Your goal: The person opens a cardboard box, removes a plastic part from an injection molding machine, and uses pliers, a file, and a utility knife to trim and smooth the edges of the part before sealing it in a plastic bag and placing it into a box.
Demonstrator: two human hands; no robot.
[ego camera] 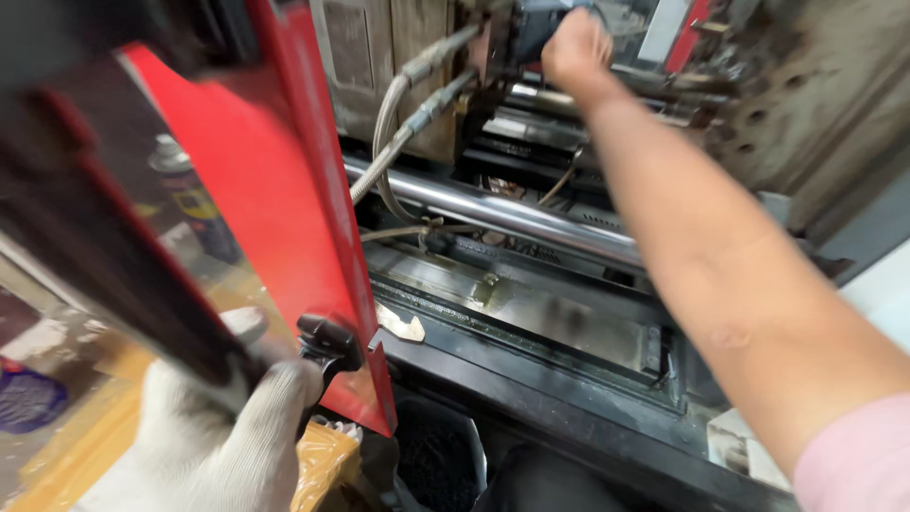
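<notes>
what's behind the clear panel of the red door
Through the clear panel of the red door a spray can stands, blurred. The gloved left hand on the black handle covers what lies lower down.

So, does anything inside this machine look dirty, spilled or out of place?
Yes. The flat metal bed below the shiny steel bar carries a wet, oily film with yellowish patches. The grey block at upper right looks stained and rusty. The gloved left hand grips the black handle of the red guard door.
</notes>
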